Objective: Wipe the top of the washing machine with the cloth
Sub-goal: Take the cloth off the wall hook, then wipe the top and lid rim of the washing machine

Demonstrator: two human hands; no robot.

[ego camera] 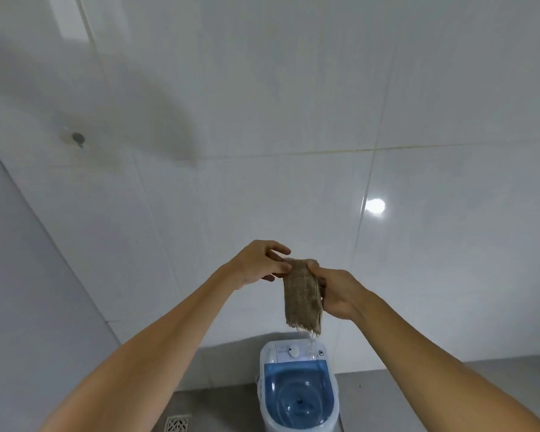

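Observation:
A brown woven cloth (302, 296) hangs in the air, folded into a strip with a frayed lower edge. My right hand (337, 293) grips its top right edge. My left hand (261, 264) is at the cloth's top left corner, fingertips pinching or touching it. Below the cloth stands a small white washing machine (296, 353) with a see-through blue lid (298, 394) and a white dial (293, 351) on its panel. Both hands are well above the machine.
A white tiled wall (293, 120) fills the view behind the machine, with a small metal fitting (77, 138) at the upper left. The floor (387, 397) is grey, with a drain grate (177, 424) at the lower left.

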